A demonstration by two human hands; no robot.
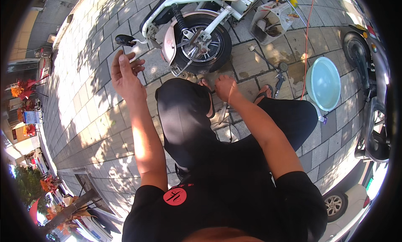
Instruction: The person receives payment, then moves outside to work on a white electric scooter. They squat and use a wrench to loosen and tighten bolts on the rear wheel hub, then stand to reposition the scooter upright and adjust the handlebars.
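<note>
A pale electric scooter lies ahead of me, its rear wheel (205, 45) and black shock absorber (179, 19) facing me. My left hand (127, 74) is raised over the paving left of the wheel, palm partly turned up and fingers loosely bent and apart. Nothing shows in it. A black mirror-like part (124, 40) with a white cable lies just beyond its fingertips. My right hand (226, 88) is closed between my knees, just below the tyre. What its curled fingers hold, if anything, is hidden. Beneath that wrist a metal tool (222, 113) lies near my foot.
To the right lie a tyre inflator with a round gauge (283, 66), a light blue basin (323, 83) and a red hose (308, 37). A translucent tub (270, 24) holds tools farther off. Another two-wheeler (368, 74) stands at the far right.
</note>
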